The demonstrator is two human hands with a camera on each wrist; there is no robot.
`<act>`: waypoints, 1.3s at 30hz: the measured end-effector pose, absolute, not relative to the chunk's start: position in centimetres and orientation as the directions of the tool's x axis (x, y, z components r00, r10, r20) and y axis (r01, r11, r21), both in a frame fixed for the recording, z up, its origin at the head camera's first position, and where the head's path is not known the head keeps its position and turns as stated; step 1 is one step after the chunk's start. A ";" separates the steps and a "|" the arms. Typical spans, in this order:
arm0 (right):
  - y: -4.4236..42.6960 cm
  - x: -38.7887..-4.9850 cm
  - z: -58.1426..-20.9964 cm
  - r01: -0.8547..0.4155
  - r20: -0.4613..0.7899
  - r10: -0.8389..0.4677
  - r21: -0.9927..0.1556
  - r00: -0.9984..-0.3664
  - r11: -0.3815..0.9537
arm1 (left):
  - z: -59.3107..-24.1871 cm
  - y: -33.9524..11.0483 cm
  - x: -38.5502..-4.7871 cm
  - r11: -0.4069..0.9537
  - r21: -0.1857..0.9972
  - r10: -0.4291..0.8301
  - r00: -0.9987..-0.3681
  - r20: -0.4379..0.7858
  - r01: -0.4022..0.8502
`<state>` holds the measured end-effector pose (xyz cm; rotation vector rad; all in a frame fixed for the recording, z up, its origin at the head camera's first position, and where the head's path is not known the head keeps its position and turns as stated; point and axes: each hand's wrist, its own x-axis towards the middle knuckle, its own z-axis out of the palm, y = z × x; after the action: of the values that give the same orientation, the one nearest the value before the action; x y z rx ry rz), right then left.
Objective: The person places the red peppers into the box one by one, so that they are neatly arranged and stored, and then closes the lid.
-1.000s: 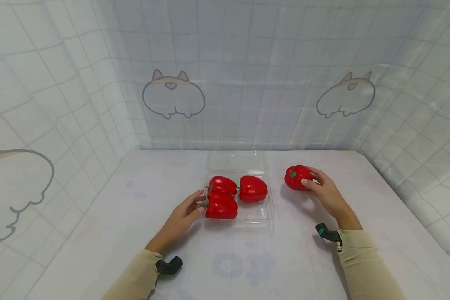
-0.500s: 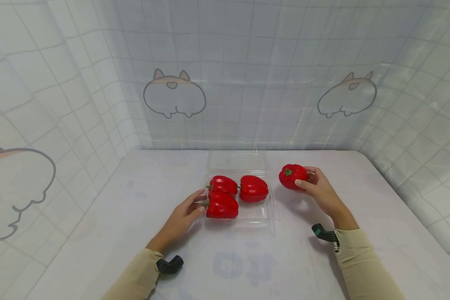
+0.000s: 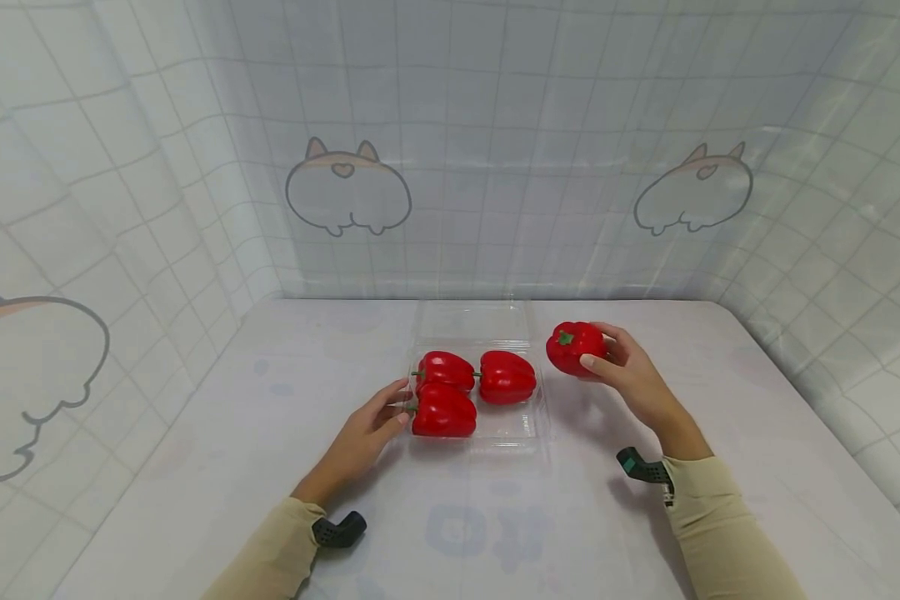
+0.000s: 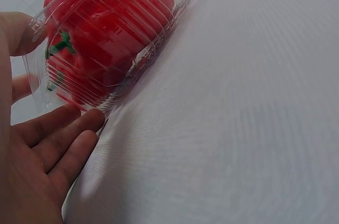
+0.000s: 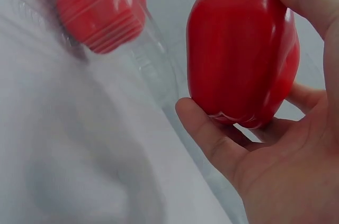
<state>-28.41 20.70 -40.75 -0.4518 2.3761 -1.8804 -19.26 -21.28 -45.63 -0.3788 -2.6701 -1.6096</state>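
Note:
My right hand [image 3: 633, 379] grips a red bell pepper [image 3: 576, 348] above the table, right of a clear plastic box [image 3: 506, 427]; the right wrist view shows thumb and fingers around that pepper [image 5: 238, 49]. Three red peppers lie in the box: one at back left [image 3: 446, 369], one at back right [image 3: 507, 377] and one at front left [image 3: 444, 411]. At the box's left wall is my left hand [image 3: 362, 435]. In the left wrist view the thumb of this hand [image 4: 42, 155] lies on the box's rim, with fingers beneath the wall [image 4: 87, 83].
The box's clear lid [image 3: 472, 322] lies folded back behind it on the white table [image 3: 270, 467]. White grid-patterned curtains [image 3: 525, 167] with animal drawings stand at the back and both sides. A dark device is strapped at each wrist.
My right hand has carried its pepper leftward and slightly up, closer to the box's right edge. The left hand and the three boxed peppers have stayed in place.

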 end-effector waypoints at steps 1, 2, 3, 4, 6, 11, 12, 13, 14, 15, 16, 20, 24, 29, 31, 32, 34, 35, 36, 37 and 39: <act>20.6 -28.4 -40.6 -0.190 0.127 -0.283 -0.959 -0.951 0.209 | -45.6 -21.3 -19.3 0.445 0.872 0.204 -0.971 0.124 0.205; 20.5 -28.3 -40.5 -0.199 0.133 -0.291 -0.957 -0.948 0.211 | -45.6 -21.3 -19.3 0.445 0.872 0.203 -0.971 0.125 0.205; 20.4 -28.2 -40.4 -0.205 0.135 -0.297 -0.955 -0.945 0.216 | -45.6 -21.3 -19.3 0.445 0.872 0.201 -0.972 0.125 0.204; 20.3 -28.1 -40.3 -0.208 0.136 -0.302 -0.953 -0.943 0.221 | -45.6 -21.3 -19.3 0.443 0.872 0.202 -0.971 0.128 0.207; 20.1 -28.0 -40.1 -0.206 0.132 -0.307 -0.953 -0.943 0.224 | -45.6 -21.3 -19.3 0.445 0.873 0.197 -0.972 0.124 0.201; 19.5 -27.5 -39.7 -0.216 0.140 -0.317 -0.952 -0.938 0.216 | -45.7 -21.4 -19.2 0.438 0.875 0.202 -0.971 0.129 0.208; 19.4 -27.4 -39.6 -0.219 0.144 -0.320 -0.952 -0.937 0.213 | -45.7 -21.4 -19.2 0.435 0.875 0.205 -0.970 0.132 0.211; 19.2 -27.3 -39.5 -0.223 0.148 -0.323 -0.952 -0.935 0.210 | -45.7 -21.4 -19.2 0.432 0.876 0.208 -0.969 0.135 0.215; 19.1 -27.2 -39.3 -0.226 0.149 -0.326 -0.951 -0.933 0.211 | -45.7 -21.4 -19.1 0.432 0.875 0.210 -0.968 0.137 0.217; 18.9 -27.2 -39.2 -0.229 0.151 -0.330 -0.950 -0.932 0.212 | -45.6 -21.4 -19.1 0.430 0.876 0.213 -0.967 0.139 0.221; 18.8 -27.1 -39.1 -0.232 0.152 -0.334 -0.949 -0.930 0.214 | -45.6 -21.5 -19.1 0.428 0.877 0.212 -0.967 0.139 0.220; 18.3 -26.8 -38.8 -0.244 0.158 -0.345 -0.944 -0.925 0.224 | -45.5 -21.5 -19.1 0.423 0.878 0.211 -0.967 0.142 0.222; 17.7 -26.2 -38.5 -0.262 0.168 -0.353 -0.935 -0.920 0.240 | -45.3 -21.4 -19.1 0.420 0.879 0.212 -0.966 0.146 0.225; 16.9 -25.5 -38.4 -0.283 0.179 -0.362 -0.923 -0.915 0.260 | -45.3 -21.3 -19.2 0.432 0.876 0.202 -0.969 0.141 0.217; 16.6 -25.2 -38.3 -0.292 0.184 -0.373 -0.921 -0.910 0.258 | -45.3 -21.3 -19.2 0.431 0.878 0.195 -0.971 0.136 0.209; 16.4 -25.0 -38.3 -0.297 0.186 -0.379 -0.919 -0.906 0.258 | -45.4 -21.3 -19.2 0.430 0.879 0.194 -0.972 0.135 0.208; 16.1 -24.8 -38.4 -0.304 0.190 -0.392 -0.918 -0.900 0.255 | -45.4 -21.3 -19.2 0.427 0.880 0.193 -0.972 0.133 0.206; 15.9 -24.6 -38.4 -0.306 0.190 -0.397 -0.918 -0.898 0.253 | -45.4 -21.3 -19.1 0.424 0.882 0.194 -0.972 0.133 0.205; 15.8 -24.5 -38.5 -0.309 0.191 -0.399 -0.916 -0.897 0.256 | -45.4 -21.2 -19.1 0.423 0.883 0.191 -0.973 0.130 0.201; 15.7 -24.3 -38.5 -0.309 0.189 -0.398 -0.914 -0.898 0.263 | -45.4 -21.2 -19.1 0.425 0.883 0.189 -0.974 0.128 0.198; 15.5 -24.1 -38.7 -0.318 0.193 -0.399 -0.907 -0.897 0.277 | -45.3 -21.1 -19.0 0.430 0.881 0.187 -0.974 0.128 0.198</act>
<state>-24.05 15.54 -38.70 -0.6895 2.4518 -1.7130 -19.03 -21.15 -45.34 -0.3568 -2.6467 -1.6334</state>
